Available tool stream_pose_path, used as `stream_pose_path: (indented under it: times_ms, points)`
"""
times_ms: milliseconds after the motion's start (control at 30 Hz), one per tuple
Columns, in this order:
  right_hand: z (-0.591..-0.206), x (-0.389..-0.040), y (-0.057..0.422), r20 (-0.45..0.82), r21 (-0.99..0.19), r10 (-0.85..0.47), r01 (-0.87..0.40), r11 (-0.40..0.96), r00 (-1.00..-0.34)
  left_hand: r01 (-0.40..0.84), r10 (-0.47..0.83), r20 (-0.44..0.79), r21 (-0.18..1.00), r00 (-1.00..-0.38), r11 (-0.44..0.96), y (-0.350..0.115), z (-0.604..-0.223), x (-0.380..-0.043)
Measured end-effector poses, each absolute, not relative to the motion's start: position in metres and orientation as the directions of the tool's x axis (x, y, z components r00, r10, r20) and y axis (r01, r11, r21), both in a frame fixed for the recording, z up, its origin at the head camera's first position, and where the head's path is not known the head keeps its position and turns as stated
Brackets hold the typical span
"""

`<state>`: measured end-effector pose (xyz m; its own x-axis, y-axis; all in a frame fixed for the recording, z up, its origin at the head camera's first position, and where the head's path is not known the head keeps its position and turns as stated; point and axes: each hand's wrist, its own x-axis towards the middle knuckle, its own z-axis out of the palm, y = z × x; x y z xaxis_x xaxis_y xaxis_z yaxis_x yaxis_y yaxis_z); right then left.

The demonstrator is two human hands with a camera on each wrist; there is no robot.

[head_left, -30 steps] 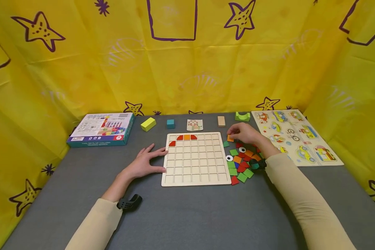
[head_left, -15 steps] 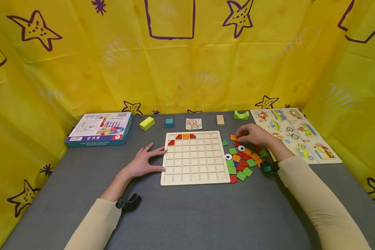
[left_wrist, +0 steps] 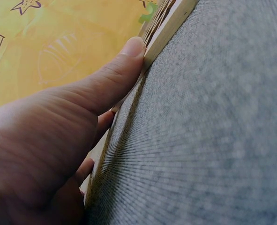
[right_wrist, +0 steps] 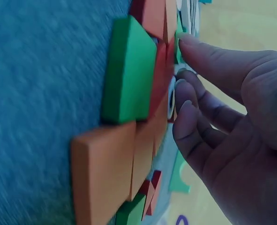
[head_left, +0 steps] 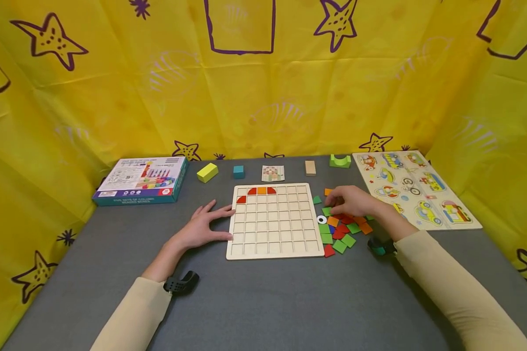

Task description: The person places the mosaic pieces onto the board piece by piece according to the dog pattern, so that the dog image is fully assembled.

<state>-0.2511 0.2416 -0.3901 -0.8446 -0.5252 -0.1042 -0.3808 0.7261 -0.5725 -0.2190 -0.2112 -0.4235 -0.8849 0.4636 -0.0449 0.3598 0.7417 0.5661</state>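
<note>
My left hand [head_left: 202,229] lies with fingers spread, thumb and fingertips at the left edge of a wooden grid board [head_left: 276,224]. Red curved pieces [head_left: 271,190] and one orange square [head_left: 262,190] sit in the board's upper left cells. To the right, my right hand [head_left: 351,201] hovers low over a pile of coloured tiles, its fingers loosely bent. Its thumb tip is close to a green tile [head_left: 326,211]. An eye-patterned tile [right_wrist: 171,97] shows behind the fingertips in the right wrist view. The hand covers part of the pile.
A small picture card [head_left: 273,173], a blue cube [head_left: 238,172], a yellow block [head_left: 208,172], a wooden block [head_left: 310,168] and a green arch block [head_left: 340,161] stand behind the board. A box [head_left: 140,180] is at left, a picture puzzle [head_left: 415,195] at right.
My right hand was at an orange tile, which shifted slightly right. The hand has since left it and come nearer to me, over the pile. The left hand has stayed at the board.
</note>
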Motion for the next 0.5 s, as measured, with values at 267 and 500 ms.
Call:
stream_pose_path:
  times_ms: [267, 500]
  points:
    - [-0.393, -0.248, 0.237, -0.112, -0.535, -0.522, -0.391, 0.749, -0.845, 0.354, 0.462, -0.053, 0.566, -0.885, 0.744, -0.209, -0.426, -0.219]
    - [-0.383, -0.254, 0.23, -0.073, -0.584, -0.496, -0.366, 0.725, -0.865, 0.35, 0.458, -0.051, 0.57, -0.888, 0.743, -0.212, -0.424, -0.218]
